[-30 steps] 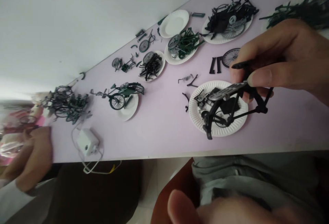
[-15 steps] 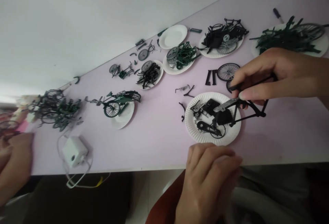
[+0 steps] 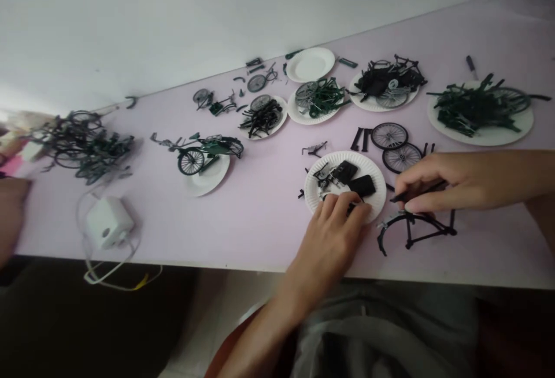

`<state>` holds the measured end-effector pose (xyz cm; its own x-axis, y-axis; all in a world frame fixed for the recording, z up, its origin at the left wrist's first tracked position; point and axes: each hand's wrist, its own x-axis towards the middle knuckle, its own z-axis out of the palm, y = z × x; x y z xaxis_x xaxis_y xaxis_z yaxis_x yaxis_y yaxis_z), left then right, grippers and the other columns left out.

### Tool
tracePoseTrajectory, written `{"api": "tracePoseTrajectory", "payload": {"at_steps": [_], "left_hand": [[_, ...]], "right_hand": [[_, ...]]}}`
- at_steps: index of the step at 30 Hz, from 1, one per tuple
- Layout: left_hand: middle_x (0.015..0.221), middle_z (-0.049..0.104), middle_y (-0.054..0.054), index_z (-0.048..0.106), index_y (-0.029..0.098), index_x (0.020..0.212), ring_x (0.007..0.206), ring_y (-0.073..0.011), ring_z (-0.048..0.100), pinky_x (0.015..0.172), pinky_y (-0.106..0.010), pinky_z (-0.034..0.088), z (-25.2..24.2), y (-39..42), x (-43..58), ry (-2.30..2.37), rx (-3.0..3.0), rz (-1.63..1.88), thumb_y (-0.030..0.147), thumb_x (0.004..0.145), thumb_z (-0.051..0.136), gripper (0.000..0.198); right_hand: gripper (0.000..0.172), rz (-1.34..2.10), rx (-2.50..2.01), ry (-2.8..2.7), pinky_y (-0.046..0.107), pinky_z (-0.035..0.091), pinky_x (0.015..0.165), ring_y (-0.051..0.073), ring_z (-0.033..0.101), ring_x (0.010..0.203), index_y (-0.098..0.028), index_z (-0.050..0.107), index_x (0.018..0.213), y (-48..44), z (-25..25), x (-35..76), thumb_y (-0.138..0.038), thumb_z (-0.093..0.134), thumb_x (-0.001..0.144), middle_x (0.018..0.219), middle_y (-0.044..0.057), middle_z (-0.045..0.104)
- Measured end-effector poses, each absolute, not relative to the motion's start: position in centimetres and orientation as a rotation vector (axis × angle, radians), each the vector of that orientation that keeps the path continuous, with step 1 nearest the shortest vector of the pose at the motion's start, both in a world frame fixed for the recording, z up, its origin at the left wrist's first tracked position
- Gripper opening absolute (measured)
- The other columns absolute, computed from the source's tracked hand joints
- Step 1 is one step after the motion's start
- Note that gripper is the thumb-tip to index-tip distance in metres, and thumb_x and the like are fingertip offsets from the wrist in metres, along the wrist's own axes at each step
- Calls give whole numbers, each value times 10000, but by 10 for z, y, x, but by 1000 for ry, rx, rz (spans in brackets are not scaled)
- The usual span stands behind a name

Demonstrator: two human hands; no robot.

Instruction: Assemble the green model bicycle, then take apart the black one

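Observation:
My right hand (image 3: 446, 184) pinches a black toy bicycle frame (image 3: 427, 238) by its upper part, just right of the near paper plate. A curved black mudguard (image 3: 384, 239) sticks out from the frame's left end. My left hand (image 3: 333, 228) reaches over the front of that white paper plate (image 3: 309, 190), fingers bent down and close together among small parts. Its fingertips are hidden, so what they pinch cannot be made out. Black flat pieces (image 3: 362, 185) and small grey parts (image 3: 323, 174) lie on the plate. Two spoked toy wheels (image 3: 402, 157) rest behind my right hand.
Farther back, paper plates hold green parts (image 3: 477, 106), black parts (image 3: 377, 80) and more pieces. A green toy bicycle (image 3: 208, 149) stands by a plate at centre left. Piled toy bicycles (image 3: 87, 147), a white power adapter (image 3: 108, 222) and another person's arm (image 3: 13, 210) are at left.
My left hand has moved from the table's front edge up onto the plate. My right hand has lowered the bicycle frame away from above the plate; the mudguard now shows at its left. The view has shifted.

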<state>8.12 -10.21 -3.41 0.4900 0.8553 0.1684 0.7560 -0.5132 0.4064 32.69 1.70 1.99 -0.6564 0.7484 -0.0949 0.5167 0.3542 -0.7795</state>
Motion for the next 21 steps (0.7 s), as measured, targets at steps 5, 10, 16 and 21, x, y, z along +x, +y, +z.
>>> {"api": "tracePoseTrajectory", "payload": {"at_steps": [5,10,16,21], "left_hand": [[1310,583,-148,583,134,1285,1169,-285,554,986,-465,563,-22,-82,60,1211,2503,495,205,1029,576,266],[1206,678,-115,646,157,1208,1107,-223,655,967,-387,584,-1,-15,17,1123,2491,592,330,1048,575,246],[1067,702,-105,667,151,1114,890,-178,673,755,-309,566,-17,52,-22,1236,2617,692,239,1062,475,217],[1056,710,-125,670,137,1108,946,-200,670,836,-358,577,-24,37,-26,1145,2693,645,229,1061,462,233]], "right_hand": [[419,1568,-1041,-2468,277,468,653,184,666,742,-190,781,883,7,17,308,-557,582,920,793,24,735],[324,2034,-996,-2453,270,496,666,209,697,800,-209,742,1003,7,6,296,-500,625,920,894,35,749],[243,1826,-1115,-2527,239,414,538,160,657,681,-230,746,928,2,3,291,-443,632,942,804,6,742],[194,1298,-1105,-2671,219,361,439,104,592,517,-247,721,771,-7,0,294,-380,694,910,688,-44,703]]}}
